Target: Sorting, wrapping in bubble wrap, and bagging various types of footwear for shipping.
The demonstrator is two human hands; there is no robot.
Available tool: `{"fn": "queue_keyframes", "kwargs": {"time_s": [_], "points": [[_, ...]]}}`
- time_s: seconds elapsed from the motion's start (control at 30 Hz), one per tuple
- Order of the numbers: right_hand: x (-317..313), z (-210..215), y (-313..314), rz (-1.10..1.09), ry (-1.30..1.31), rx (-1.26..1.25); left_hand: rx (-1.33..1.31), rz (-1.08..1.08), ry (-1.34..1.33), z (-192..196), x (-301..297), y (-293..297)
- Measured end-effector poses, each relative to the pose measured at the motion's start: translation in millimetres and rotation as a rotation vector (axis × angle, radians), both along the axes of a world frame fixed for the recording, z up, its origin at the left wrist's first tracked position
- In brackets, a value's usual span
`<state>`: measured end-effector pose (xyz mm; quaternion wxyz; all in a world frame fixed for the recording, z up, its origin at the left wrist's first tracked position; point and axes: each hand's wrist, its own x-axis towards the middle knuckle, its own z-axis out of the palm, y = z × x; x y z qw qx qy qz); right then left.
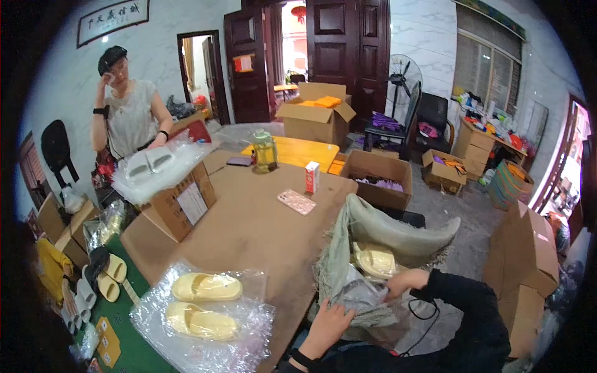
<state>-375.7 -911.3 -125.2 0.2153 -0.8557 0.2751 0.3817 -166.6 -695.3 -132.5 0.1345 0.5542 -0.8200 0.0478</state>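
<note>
A pale green woven sack (pixel 336 248) stands open beside the table's right edge. Inside it lie yellow slippers (pixel 374 260) in clear plastic, and nearer to me a greyish clear plastic bag (pixel 364 293) whose contents are hard to make out. My left hand (pixel 331 323) is closed over the sack's near rim. Reaching into the mouth from the right, my right hand (pixel 405 283) has its fingers curled on the plastic bag; its fingertips are partly hidden. To the left, a pair of yellow slippers (pixel 208 288) lies on a stack of clear plastic bags (pixel 149 320).
Across the brown table (pixel 249 217) a person (pixel 134 102) stands at a carton (pixel 180 205) topped with plastic bags and grey slippers (pixel 149 160). A phone (pixel 296 202), small box (pixel 312 177) and jug (pixel 265 152) rest there. Tall cartons (pixel 519 261) stand right.
</note>
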Motion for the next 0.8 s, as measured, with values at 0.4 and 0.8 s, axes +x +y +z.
{"fn": "queue_keyframes", "kwargs": {"time_s": [0.4, 0.8], "points": [[44.6, -14.7, -11.4, 0.340, -0.313, -0.381, -0.112, 0.190, -0.005, 22.9, 15.3, 32.7], [119.1, 64.2, 194.7, 0.509, -0.763, -0.055, -0.303, 0.217, 1.009, 176.3, 38.9, 193.1]]}}
